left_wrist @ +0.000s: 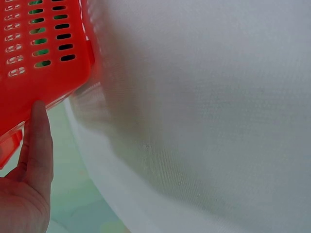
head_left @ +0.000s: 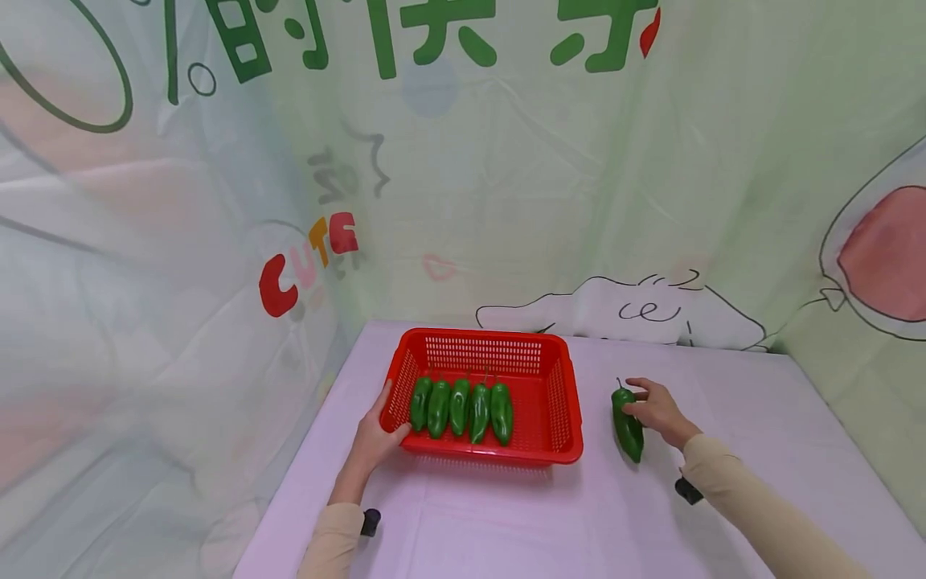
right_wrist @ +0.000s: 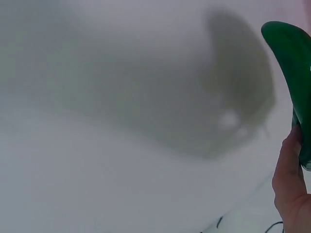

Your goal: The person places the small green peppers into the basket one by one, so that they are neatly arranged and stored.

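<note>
A red plastic basket [head_left: 553, 402] with slotted walls stands toward the back of the table. Several green peppers [head_left: 460, 408] lie side by side in its left part, stems toward the far wall. My left hand [head_left: 374, 442] grips the basket's near left corner; in the left wrist view the hand [left_wrist: 36, 165] is against the outer wall. To the right of the basket, my right hand [head_left: 658, 412] pinches another green pepper [head_left: 628, 430] near its stem end. The right wrist view shows this pepper [right_wrist: 294, 63] above its shadow, apart from the table.
A pale lilac cloth [head_left: 506, 531] covers the table. Printed sheets hang round its back and sides, with the back sheet [head_left: 492, 201] right behind the basket. Dark wrist devices [head_left: 370, 523] show below the sleeves.
</note>
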The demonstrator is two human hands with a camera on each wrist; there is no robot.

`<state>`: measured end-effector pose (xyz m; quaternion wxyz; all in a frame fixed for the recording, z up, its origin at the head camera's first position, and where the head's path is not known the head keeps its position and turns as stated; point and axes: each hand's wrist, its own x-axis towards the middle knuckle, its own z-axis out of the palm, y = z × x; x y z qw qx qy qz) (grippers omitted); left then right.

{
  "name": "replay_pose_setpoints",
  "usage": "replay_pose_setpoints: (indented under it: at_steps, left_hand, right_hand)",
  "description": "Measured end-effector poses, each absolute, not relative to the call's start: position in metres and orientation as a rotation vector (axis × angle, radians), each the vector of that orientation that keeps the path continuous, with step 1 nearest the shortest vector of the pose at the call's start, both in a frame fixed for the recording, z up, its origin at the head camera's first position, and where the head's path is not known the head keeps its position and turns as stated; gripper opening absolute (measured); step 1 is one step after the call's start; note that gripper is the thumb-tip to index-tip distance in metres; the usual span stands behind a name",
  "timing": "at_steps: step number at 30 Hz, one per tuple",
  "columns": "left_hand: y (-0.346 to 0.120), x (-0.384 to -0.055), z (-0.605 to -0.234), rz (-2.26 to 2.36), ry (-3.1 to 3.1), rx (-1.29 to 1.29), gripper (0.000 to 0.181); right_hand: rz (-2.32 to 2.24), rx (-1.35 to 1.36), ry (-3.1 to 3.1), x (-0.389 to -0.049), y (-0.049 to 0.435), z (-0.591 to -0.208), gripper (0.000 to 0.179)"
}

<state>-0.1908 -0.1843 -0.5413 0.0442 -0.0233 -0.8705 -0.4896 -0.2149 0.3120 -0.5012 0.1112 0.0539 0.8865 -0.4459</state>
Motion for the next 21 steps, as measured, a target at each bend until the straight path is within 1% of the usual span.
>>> replay_pose_setpoints:
  at_steps: [11,21]
  left_hand:
    - [-0.185,-0.196,-0.542,-1.514,-2.652,-0.101,0.087]
    - [-0.185,-0.191,-0.54,-1.505,-2.665,-0.077,0.087]
  right_hand:
    - [-1.329,0.171,2.589,-0.231,0.294,-0.452,0.066]
    - [-1.346,0.017,2.609,-0.24,0.26,-0.41,0.063]
